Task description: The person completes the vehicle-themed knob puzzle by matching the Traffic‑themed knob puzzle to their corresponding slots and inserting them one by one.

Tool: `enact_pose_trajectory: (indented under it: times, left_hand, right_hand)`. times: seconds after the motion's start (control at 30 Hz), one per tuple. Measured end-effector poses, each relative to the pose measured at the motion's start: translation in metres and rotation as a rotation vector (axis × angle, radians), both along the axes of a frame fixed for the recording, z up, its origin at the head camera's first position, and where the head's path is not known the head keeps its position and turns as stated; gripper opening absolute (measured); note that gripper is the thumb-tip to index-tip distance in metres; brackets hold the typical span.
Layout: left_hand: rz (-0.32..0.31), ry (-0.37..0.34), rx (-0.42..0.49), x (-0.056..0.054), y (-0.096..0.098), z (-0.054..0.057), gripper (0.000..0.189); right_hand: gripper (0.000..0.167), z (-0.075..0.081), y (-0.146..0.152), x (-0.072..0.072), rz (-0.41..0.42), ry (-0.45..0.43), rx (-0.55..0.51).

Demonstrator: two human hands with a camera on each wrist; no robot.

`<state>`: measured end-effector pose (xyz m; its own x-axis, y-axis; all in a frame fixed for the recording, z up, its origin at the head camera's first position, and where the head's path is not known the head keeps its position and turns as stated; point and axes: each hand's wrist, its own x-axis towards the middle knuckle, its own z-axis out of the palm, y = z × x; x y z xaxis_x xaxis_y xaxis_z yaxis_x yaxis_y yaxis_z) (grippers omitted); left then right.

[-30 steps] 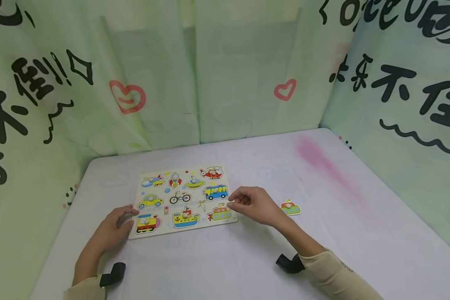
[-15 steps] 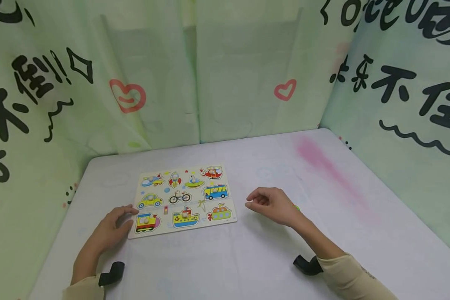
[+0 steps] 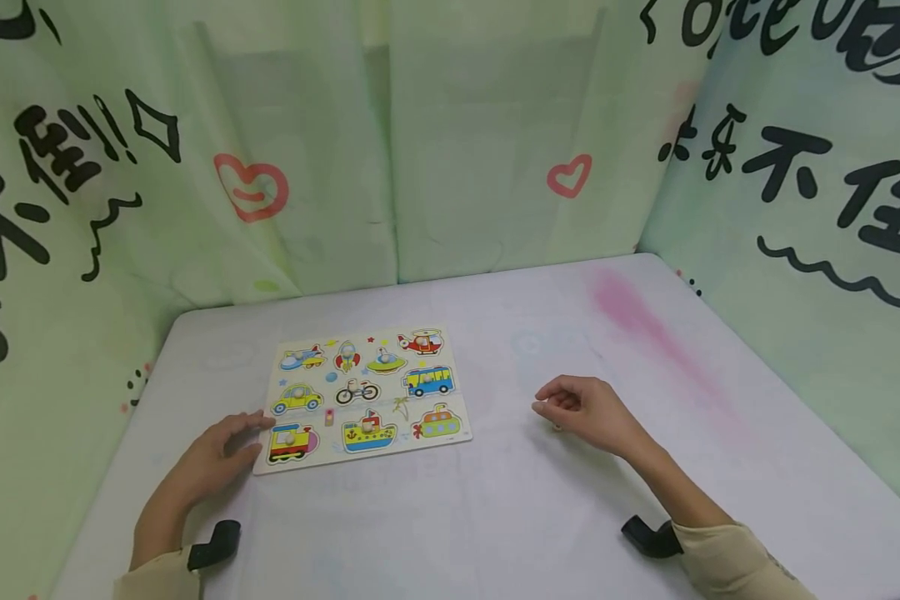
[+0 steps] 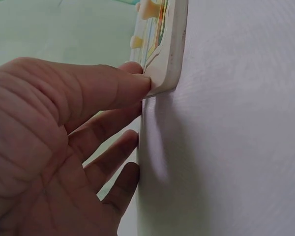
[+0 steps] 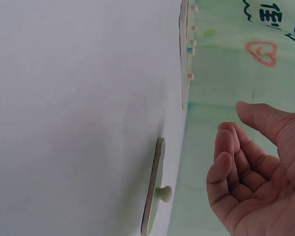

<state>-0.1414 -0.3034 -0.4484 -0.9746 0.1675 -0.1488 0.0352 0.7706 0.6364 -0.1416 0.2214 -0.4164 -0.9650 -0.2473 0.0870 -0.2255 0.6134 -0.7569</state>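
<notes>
A wooden knob puzzle board (image 3: 330,442) with pictured vehicles lies left of centre on the table. My left hand (image 3: 210,458) rests at its left edge; in the left wrist view the thumb (image 4: 132,91) touches the board's corner and the other fingers are spread. My right hand (image 3: 588,412) is over the table to the right of the board, fingers loosely bent, holding nothing. A loose puzzle piece (image 5: 153,189) with a round knob lies below it in the right wrist view, mostly hidden by the hand in the head view. The board shows a submarine picture (image 3: 441,422) at lower right.
A white cloth covers the table (image 3: 390,533), with a pink smear (image 3: 645,325) at the right. Green printed curtains (image 3: 487,150) enclose the back and sides. Black wrist mounts (image 3: 652,537) sit at both sleeves.
My right hand has moved away from the board's right edge to the right, now covering the loose submarine piece in the head view. My left hand has stayed at the board's left edge.
</notes>
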Motion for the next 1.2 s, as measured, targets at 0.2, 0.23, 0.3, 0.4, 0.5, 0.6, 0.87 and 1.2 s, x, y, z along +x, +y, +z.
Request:
enact_pose_trajectory:
  times: [0.2,0.23,0.3,0.4,0.5,0.6,0.87,1.2]
  left_hand:
    - [-0.011,0.009,-0.001,0.001,0.000,0.001,0.044]
    - [-0.013,0.011,-0.001,0.001,0.000,0.001,0.044]
    - [-0.019,0.016,-0.001,0.001,0.000,0.001,0.044]
    - [-0.021,0.020,0.006,0.001,0.000,0.001,0.044]
    - [-0.024,0.019,0.016,0.001,0.000,0.001,0.044]
    - [-0.023,0.015,0.021,0.000,0.000,0.001,0.044]
    - [-0.018,0.007,0.020,-0.001,0.001,0.001,0.044]
    - [-0.009,-0.002,-0.004,-0.001,0.002,0.000,0.043]
  right_hand:
    - [0.015,-0.002,0.017,0.002,-0.022,0.025,0.045]
    - [0.014,-0.002,0.019,0.002,-0.030,0.035,0.060]
    - [0.014,-0.002,0.022,0.003,-0.039,0.048,0.083]
    - [0.015,-0.002,0.026,0.002,-0.045,0.038,0.095]
    - [0.016,-0.003,0.030,0.002,-0.047,0.018,0.095]
    - [0.015,-0.003,0.032,0.002,-0.044,-0.009,0.090]
    - [0.013,-0.002,0.038,-0.003,-0.027,-0.020,0.162]
    - [0.010,-0.004,0.041,-0.013,0.003,-0.012,0.264]
